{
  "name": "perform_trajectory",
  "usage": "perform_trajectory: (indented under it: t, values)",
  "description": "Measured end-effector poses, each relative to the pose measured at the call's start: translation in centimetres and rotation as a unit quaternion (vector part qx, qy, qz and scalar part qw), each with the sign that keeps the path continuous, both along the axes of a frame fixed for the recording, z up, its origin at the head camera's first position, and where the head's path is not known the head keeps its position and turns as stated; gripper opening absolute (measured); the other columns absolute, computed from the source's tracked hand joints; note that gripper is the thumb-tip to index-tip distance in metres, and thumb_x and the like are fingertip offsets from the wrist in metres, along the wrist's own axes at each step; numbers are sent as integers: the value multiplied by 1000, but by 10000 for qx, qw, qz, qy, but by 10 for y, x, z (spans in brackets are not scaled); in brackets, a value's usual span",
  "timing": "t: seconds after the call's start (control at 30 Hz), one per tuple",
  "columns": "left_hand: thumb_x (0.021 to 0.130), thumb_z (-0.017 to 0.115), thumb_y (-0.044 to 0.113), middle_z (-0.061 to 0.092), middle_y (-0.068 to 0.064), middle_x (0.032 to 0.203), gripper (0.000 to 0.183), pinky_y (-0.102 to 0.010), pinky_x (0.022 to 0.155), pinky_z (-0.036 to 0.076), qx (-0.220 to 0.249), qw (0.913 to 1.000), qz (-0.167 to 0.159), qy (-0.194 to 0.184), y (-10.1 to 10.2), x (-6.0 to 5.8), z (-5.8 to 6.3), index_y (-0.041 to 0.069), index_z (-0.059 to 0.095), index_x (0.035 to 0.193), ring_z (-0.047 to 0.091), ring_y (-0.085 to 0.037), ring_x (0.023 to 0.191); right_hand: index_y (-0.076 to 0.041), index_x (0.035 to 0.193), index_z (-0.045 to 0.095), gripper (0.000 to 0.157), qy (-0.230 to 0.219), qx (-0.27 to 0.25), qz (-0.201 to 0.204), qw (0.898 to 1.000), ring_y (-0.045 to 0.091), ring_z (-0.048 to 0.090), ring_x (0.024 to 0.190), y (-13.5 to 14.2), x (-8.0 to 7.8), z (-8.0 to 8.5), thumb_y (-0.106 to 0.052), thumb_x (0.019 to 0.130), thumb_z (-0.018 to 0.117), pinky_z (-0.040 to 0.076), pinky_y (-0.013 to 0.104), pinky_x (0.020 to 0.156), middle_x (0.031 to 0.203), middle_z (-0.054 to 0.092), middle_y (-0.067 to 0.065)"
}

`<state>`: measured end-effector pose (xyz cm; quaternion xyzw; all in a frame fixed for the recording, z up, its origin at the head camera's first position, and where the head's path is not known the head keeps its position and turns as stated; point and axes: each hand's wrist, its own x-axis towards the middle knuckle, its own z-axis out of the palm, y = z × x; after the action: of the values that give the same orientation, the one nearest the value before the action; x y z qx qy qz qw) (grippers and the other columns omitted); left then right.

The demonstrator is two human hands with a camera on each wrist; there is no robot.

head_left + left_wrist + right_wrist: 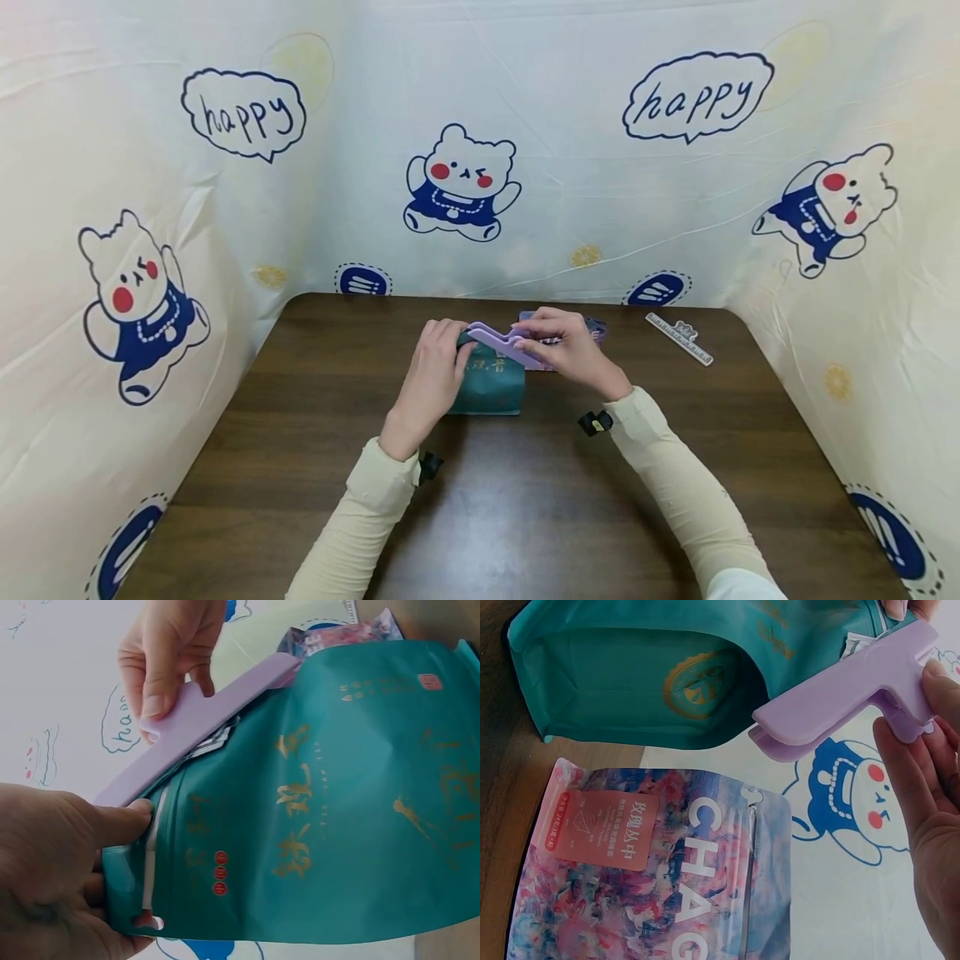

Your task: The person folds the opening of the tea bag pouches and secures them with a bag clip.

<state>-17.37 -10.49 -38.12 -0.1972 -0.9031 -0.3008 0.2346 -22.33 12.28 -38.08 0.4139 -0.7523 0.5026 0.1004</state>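
A green tea bag (360, 787) with gold characters stands on the table in the head view, its top edge toward my hands. My left hand (433, 362) pinches the bag's upper corner between thumb and fingers. With thumb and fingers my right hand (562, 346) grips the handle of a lilac sealing clip (847, 697). The clip's long bars lie along the top of the bag, close to my left thumb. Small striped packets (214, 742) poke out of the bag's mouth under the clip.
Behind my right hand is a pink and blue patterned pouch (660, 877). A clear ruler-like strip (678, 339) with a small figure lies at the back right of the brown table (525, 500). A printed cloth (570, 192) hangs around the table's back and sides.
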Motion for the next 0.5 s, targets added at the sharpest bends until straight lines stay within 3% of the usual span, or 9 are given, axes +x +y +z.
perform_trajectory:
  t: [0.13, 0.27, 0.5]
  values:
    - [87, 65, 9, 61, -9, 102, 22, -33, 80, 46, -17, 9998, -56, -163, 1, 0, 3, 2, 59, 107, 47, -21, 90, -4, 104, 71, 25, -57, 6, -33, 10000, 14, 57, 72, 1, -2, -5, -4, 79, 72, 53, 37, 54, 91, 64, 4]
    - [87, 65, 9, 61, -9, 101, 22, -33, 80, 46, 40, 9997, -22, -228, 1, 1, 3, 1, 60, 107, 47, -21, 90, 1, 103, 70, 25, -2, 33, 16, 10000, 17, 57, 72, -3, 7, 8, 4, 78, 71, 53, 35, 55, 89, 63, 11]
    - [86, 66, 8, 61, -9, 101, 22, -34, 80, 46, 120, 9997, -33, -224, 1, 1, 2, 2, 60, 106, 47, -21, 91, 0, 103, 70, 26, 94, 43, 2, 9999, 17, 57, 73, -4, 7, 9, 4, 78, 70, 54, 29, 60, 89, 63, 11]
